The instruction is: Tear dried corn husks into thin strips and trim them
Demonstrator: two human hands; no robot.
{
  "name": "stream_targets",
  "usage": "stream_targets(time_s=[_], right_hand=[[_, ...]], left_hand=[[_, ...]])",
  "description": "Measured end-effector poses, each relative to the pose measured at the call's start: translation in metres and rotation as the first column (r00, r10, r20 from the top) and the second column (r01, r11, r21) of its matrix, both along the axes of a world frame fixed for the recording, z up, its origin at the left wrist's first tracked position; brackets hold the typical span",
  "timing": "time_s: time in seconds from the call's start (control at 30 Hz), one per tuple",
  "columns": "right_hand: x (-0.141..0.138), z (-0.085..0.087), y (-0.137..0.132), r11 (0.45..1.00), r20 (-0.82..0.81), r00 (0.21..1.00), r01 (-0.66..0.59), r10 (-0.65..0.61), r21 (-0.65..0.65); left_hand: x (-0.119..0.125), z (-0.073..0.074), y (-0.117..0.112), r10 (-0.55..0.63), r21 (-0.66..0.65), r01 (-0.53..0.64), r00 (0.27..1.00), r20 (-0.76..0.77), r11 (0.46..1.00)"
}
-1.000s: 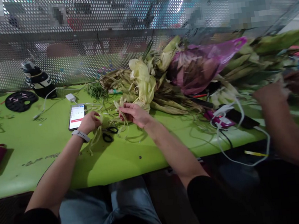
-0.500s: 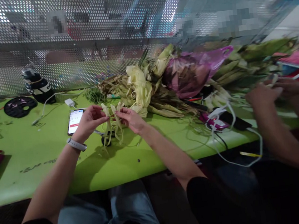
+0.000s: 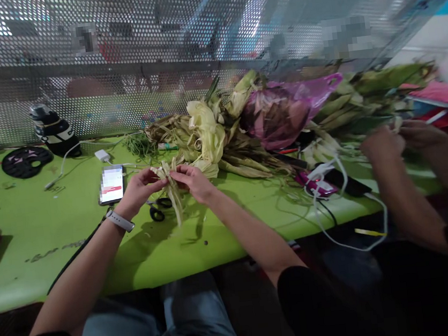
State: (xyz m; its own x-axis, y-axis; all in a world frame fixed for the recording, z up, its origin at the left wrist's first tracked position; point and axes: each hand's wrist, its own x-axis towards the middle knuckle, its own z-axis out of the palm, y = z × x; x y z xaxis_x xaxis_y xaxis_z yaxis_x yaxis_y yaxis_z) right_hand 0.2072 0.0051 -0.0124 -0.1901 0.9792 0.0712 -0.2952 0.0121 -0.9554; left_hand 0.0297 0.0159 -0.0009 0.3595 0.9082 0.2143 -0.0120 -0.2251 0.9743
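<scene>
Pale strips of corn husk (image 3: 176, 201) hang in a bunch between my two hands, over the green table. Closed on the bunch from the left is my left hand (image 3: 142, 187), with a light watch band on its wrist. My right hand (image 3: 194, 182) pinches the same strips near their top. Black-handled scissors (image 3: 157, 212) lie on the table just below and behind the strips. Beyond my hands rests a heap of corn husks (image 3: 208, 135), some pale, some dry and brown. A phone (image 3: 111, 184) with a lit screen lies left of my left hand.
A pink plastic bag (image 3: 278, 113) sits among the husks. To the right, a co-worker's hands (image 3: 387, 144) work over the same green table (image 3: 109, 262). A white cable (image 3: 385, 214) loops past the front edge. A black bottle (image 3: 56, 133) stands at the back left, near a perforated screen (image 3: 115, 67).
My hands have come closer together, and the husk strips, apart before, now hang as one bunch. My left hand has dropped slightly, uncovering more of the phone.
</scene>
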Motion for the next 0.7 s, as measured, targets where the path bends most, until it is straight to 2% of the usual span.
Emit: stream_targets(time_s=[0.07, 0.17, 0.27, 0.37, 0.53, 0.63, 0.7], right_hand=[[0.0002, 0.0012, -0.0007, 0.999, -0.006, 1.000, -0.011, 0.011, -0.043], [0.0001, 0.0027, -0.0018, 0.999, 0.010, 1.000, -0.001, 0.001, -0.045], [0.0005, 0.0027, -0.0020, 1.000, 0.041, 0.999, 0.017, -0.017, 0.011], [0.0016, 0.0006, -0.0014, 0.997, 0.082, 0.997, 0.004, -0.011, 0.080], [0.0050, -0.0032, -0.0008, 0.991, 0.191, 0.981, -0.066, 0.042, 0.120], [0.0066, -0.0037, -0.0008, 0.962, 0.306, 0.952, -0.063, -0.023, 0.266], [0.0062, -0.0032, -0.0016, 0.908, 0.383, 0.919, -0.075, -0.097, 0.412]], left_hand=[[0.0016, 0.0016, -0.0020, 0.007, -0.020, -0.006, 1.000, 0.024, 1.000], [0.0031, 0.0027, -0.0035, 0.115, -0.044, -0.111, 0.989, 0.097, 0.993], [0.0026, 0.0031, -0.0035, 0.189, -0.115, -0.176, 0.975, 0.117, 0.978], [0.0016, 0.0027, -0.0031, 0.209, -0.175, -0.188, 0.972, 0.111, 0.967], [0.0004, 0.0000, -0.0006, 0.230, -0.188, -0.205, 0.965, 0.124, 0.961], [-0.0004, -0.0010, 0.0010, 0.273, -0.188, -0.245, 0.952, 0.140, 0.951], [-0.0004, -0.0008, 0.0013, 0.286, -0.198, -0.255, 0.947, 0.146, 0.946]])
